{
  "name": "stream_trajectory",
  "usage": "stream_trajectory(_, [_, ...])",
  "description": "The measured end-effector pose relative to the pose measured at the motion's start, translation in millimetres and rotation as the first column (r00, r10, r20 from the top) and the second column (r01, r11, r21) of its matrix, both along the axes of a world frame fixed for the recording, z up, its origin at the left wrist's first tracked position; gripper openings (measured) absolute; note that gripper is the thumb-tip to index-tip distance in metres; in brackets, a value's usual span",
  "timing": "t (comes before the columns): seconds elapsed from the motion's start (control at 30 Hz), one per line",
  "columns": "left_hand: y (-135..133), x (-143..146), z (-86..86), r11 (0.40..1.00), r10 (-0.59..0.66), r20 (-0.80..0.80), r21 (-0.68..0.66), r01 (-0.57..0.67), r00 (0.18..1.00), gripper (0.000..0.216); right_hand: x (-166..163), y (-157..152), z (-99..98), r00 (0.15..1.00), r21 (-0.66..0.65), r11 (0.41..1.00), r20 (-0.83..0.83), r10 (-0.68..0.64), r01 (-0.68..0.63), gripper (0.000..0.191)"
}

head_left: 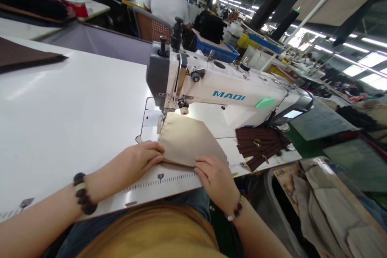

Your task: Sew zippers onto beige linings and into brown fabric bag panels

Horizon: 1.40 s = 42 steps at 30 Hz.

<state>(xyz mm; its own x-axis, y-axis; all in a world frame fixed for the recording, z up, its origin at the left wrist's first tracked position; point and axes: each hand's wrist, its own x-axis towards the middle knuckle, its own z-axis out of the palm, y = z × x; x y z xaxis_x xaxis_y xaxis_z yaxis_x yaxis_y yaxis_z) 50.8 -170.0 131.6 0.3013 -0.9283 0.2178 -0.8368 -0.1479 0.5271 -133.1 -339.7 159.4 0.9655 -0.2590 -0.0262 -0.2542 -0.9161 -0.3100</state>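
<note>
A beige fabric piece (189, 137) lies on the white table of a sewing machine (223, 92), its upper left edge at the presser foot and needle area. My left hand (137, 161) pinches the fabric's lower left corner between thumb and fingers. At the lower right edge, my right hand (216, 179) grips the fabric, fingers on top and thumb near the front edge. The needle tip is too small to make out. Dark brown zippers (260, 143) with brass-coloured pulls lie in a pile to the right of the fabric.
A ruler scale (163, 180) runs along the table's front edge. Dark brown fabric (27, 57) lies at the far left. Folded beige pieces (338, 205) fill a box at lower right. A person in a white shirt (167, 2) sits beyond the table, near a blue crate (217, 51).
</note>
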Motion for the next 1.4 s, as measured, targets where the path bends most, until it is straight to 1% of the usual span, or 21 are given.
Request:
stream_trajectory(0.07, [1, 4, -1.5, 1.0, -0.009, -0.006, 0.01, 0.009, 1.0, 0.04, 9, -5, 5.6, 0.996, 0.004, 0.999, -0.071, -0.053, 0.054, 0.02])
stream_trajectory(0.13, [2, 8, -1.6, 1.0, 0.014, 0.002, 0.014, -0.014, 1.0, 0.038, 19, -11, 11.8, 0.983, -0.061, 0.996, -0.166, -0.075, 0.065, 0.022])
stream_trajectory(0.2, [3, 11, -0.3, 0.997, 0.069, 0.006, 0.034, -0.069, 0.998, 0.035, 28, -16, 16.7, 0.964, -0.145, 0.989, -0.257, -0.067, 0.03, 0.023])
stream_trajectory(0.27, [1, 12, 1.6, 0.991, 0.113, 0.02, 0.069, -0.114, 0.993, 0.03, 37, -21, 19.1, 0.945, -0.189, 0.982, -0.325, -0.047, -0.016, 0.024])
stream_trajectory(0.4, [-5, 8, 2.1, 0.977, 0.169, 0.088, 0.114, -0.179, 0.982, 0.021, 46, -28, 17.9, 0.925, -0.195, 0.979, -0.379, -0.013, -0.066, 0.025])
stream_trajectory(0.53, [-6, 2, -0.1, 0.975, 0.177, 0.176, 0.1, -0.197, 0.968, 0.014, 48, -24, 16.0, 0.912, -0.204, 0.976, -0.41, -0.009, -0.082, 0.025])
stream_trajectory(0.6, [-4, -1, 1.3, 0.985, 0.133, 0.259, 0.074, -0.157, 0.957, 0.015, 46, -17, 16.7, 0.903, -0.206, 0.976, -0.429, -0.026, -0.07, 0.021])
stream_trajectory(0.67, [-1, -2, 4.4, 0.995, 0.035, 0.382, 0.076, -0.069, 0.924, 0.025, 45, -8, 18.2, 0.886, -0.215, 0.974, -0.462, -0.039, -0.07, 0.019])
stream_trajectory(0.7, [-1, -1, 6.0, 0.995, -0.01, 0.442, 0.091, -0.034, 0.897, 0.029, 46, -4, 19.1, 0.879, -0.222, 0.971, -0.476, -0.025, -0.092, 0.022])
stream_trajectory(0.73, [-1, 1, 7.2, 0.994, -0.037, 0.486, 0.105, -0.016, 0.873, 0.033, 46, -1, 19.8, 0.877, -0.236, 0.963, -0.481, 0.001, -0.13, 0.029])
stream_trajectory(0.77, [-3, 4, 7.9, 0.993, -0.051, 0.514, 0.116, -0.01, 0.856, 0.035, 48, 1, 20.2, 0.885, -0.26, 0.949, -0.464, 0.037, -0.177, 0.037])
stream_trajectory(0.83, [-10, 14, 7.2, 0.992, -0.055, 0.542, 0.122, -0.014, 0.838, 0.035, 54, 0, 19.8, 0.919, -0.319, 0.905, -0.362, 0.157, -0.28, 0.049])
stream_trajectory(0.9, [-18, 25, 4.5, 0.991, -0.075, 0.541, 0.132, 0.004, 0.838, 0.032, 63, -5, 17.3, 0.917, -0.341, 0.857, -0.238, 0.32, -0.387, 0.046])
stream_trajectory(0.97, [-24, 33, 1.2, 0.988, -0.094, 0.526, 0.154, 0.014, 0.845, 0.028, 72, -13, 13.0, 0.875, -0.305, 0.821, -0.167, 0.454, -0.483, 0.037])
stream_trajectory(1.0, [-26, 35, -0.3, 0.987, -0.09, 0.52, 0.157, 0.008, 0.85, 0.027, 75, -16, 10.7, 0.857, -0.279, 0.811, -0.156, 0.49, -0.515, 0.035])
stream_trajectory(1.03, [-28, 35, -1.4, 0.988, -0.081, 0.516, 0.157, -0.001, 0.853, 0.026, 78, -19, 8.4, 0.851, -0.26, 0.81, -0.151, 0.503, -0.525, 0.035])
stream_trajectory(1.1, [-31, 33, -2.5, 0.989, -0.053, 0.521, 0.144, -0.027, 0.852, 0.024, 82, -21, 4.6, 0.861, -0.239, 0.827, -0.137, 0.49, -0.509, 0.036])
stream_trajectory(1.17, [-34, 29, -2.2, 0.991, -0.025, 0.527, 0.127, -0.05, 0.85, 0.022, 85, -21, 2.1, 0.875, -0.218, 0.848, -0.121, 0.468, -0.483, 0.041])
stream_trajectory(1.27, [-38, 28, -1.3, 0.994, 0.031, 0.501, 0.079, -0.081, 0.865, 0.025, 90, -20, -0.7, 0.892, -0.181, 0.874, -0.107, 0.439, -0.452, 0.047])
stream_trajectory(1.33, [-38, 30, -1.9, 0.994, 0.061, 0.488, 0.053, -0.099, 0.871, 0.026, 95, -20, -2.8, 0.904, -0.156, 0.89, -0.091, 0.418, -0.428, 0.046])
stream_trajectory(1.4, [-34, 32, -4.1, 0.993, 0.059, 0.501, 0.062, -0.104, 0.863, 0.026, 98, -18, -4.6, 0.91, -0.105, 0.905, -0.094, 0.403, -0.412, 0.046])
